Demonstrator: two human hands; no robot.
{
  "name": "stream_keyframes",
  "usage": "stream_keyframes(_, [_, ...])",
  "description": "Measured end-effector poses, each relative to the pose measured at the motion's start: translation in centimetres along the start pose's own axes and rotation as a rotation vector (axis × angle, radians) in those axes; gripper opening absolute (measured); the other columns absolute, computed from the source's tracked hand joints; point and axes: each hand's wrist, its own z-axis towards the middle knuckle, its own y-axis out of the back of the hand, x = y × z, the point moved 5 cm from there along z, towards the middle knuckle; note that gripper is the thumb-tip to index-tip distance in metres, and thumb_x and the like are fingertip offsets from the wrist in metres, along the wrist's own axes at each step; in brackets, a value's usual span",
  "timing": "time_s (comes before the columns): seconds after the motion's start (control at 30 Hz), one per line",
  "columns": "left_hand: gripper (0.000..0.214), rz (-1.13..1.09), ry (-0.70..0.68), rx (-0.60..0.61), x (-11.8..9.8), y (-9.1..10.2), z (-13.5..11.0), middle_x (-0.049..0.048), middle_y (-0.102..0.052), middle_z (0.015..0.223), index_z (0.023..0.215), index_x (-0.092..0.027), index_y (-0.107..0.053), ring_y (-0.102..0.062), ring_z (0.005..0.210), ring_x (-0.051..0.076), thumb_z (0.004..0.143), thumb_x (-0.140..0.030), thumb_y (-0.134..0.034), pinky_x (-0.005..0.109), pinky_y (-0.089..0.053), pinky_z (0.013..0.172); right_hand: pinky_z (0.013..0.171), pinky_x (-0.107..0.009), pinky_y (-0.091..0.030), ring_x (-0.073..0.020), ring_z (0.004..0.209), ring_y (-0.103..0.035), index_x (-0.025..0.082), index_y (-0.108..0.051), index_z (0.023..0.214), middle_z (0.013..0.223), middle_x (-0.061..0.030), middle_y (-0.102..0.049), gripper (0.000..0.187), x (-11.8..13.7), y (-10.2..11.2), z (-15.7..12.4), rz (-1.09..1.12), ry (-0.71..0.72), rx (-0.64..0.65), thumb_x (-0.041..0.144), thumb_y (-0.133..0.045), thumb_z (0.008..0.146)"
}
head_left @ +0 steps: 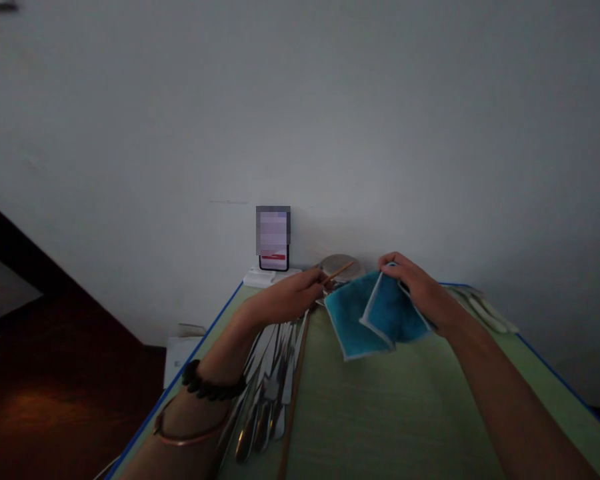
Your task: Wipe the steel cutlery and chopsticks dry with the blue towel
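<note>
My left hand (305, 288) is closed on a thin wooden chopstick (341, 271), whose tip points up and to the right. In my right hand (411, 280), the top of a blue cloth (360, 320) with white edging is pinched between thumb and fingers. The cloth hangs partly folded above the table, its left side close to the left hand. Beneath my left forearm lies a row of metal knives and forks (270, 393). Along their right side runs a long wooden stick (297, 387) like a chopstick.
The table (380, 420) has a green top and blue edges, and its far end meets a white wall. A phone (274, 240) stands upright on a white base (260, 277). Behind my hands is a round greyish object (337, 261). Pale folded fabric (485, 310) lies at the far right.
</note>
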Motion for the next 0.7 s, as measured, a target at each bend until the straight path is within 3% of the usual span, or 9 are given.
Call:
stream_keyframes(0.13, [0.025,-0.018,-0.021,0.037,0.1,-0.3,-0.1,-0.0003,-0.049,0.072,0.096,-0.015,-0.049,-0.044,0.061,0.010,0.088,-0.029,-0.030,0.021,-0.037,0.054,0.040,-0.019,-0.035,-0.0102,0.050,-0.042,0.024,-0.041,0.093,0.062,0.0061,-0.040,0.030,-0.5,1.0,-0.1,0.021,-0.092,-0.060,0.038,-0.054,0.070])
stream_keyframes(0.23, [0.031,-0.023,-0.008,0.063,0.4,-0.5,-0.1,-0.0016,-0.047,0.067,0.097,-0.016,-0.050,-0.042,0.055,0.008,0.089,-0.035,-0.027,0.019,-0.035,0.049,0.038,-0.019,-0.035,-0.0097,0.048,-0.042,0.024,-0.041,0.096,0.063,0.0056,-0.041,0.031,-0.8,1.8,-0.2,0.037,-0.113,-0.091,0.030,-0.053,0.068])
stream_keyframes(0.33, [0.036,0.070,-0.002,0.045,0.3,-0.2,-0.1,-0.0013,-0.049,0.064,0.086,-0.015,-0.056,-0.043,0.056,0.009,0.089,-0.039,-0.029,0.020,-0.036,0.052,0.038,-0.020,-0.036,-0.0099,0.047,-0.042,0.025,-0.043,0.096,0.063,0.0050,-0.042,0.033,-1.2,2.8,-0.3,0.116,-0.132,-0.101,0.024,-0.052,0.065])
stream_keyframes(0.5, [0.030,0.139,0.033,0.083,-0.1,-0.1,-0.4,0.0007,-0.057,0.071,0.089,-0.015,-0.059,-0.048,0.060,0.009,0.087,-0.034,-0.036,0.019,-0.037,0.054,0.047,-0.024,-0.040,-0.0116,0.053,-0.044,0.025,-0.047,0.090,0.064,0.0044,-0.043,0.027,-1.1,5.0,-0.4,0.270,-0.040,-0.240,0.020,-0.053,0.064])
stream_keyframes(0.63, [0.032,0.132,0.006,0.136,-0.5,-0.6,-0.2,-0.0004,-0.059,0.067,0.090,-0.015,-0.057,-0.045,0.051,0.008,0.089,-0.036,-0.032,0.019,-0.034,0.049,0.048,-0.023,-0.037,-0.0114,0.054,-0.043,0.024,-0.050,0.088,0.063,0.0044,-0.042,0.021,1.4,5.2,-1.5,-0.044,0.176,-0.401,0.021,-0.056,0.068])
stream_keyframes(0.7, [0.034,0.185,-0.043,0.119,-1.0,-0.7,0.2,-0.0007,-0.057,0.063,0.083,-0.015,-0.058,-0.047,0.053,0.009,0.089,-0.036,-0.031,0.019,-0.035,0.051,0.051,-0.024,-0.039,-0.0123,0.056,-0.046,0.023,-0.052,0.090,0.065,0.0031,-0.046,0.020,3.1,3.6,-1.9,-0.263,0.276,-0.305,0.020,-0.054,0.071])
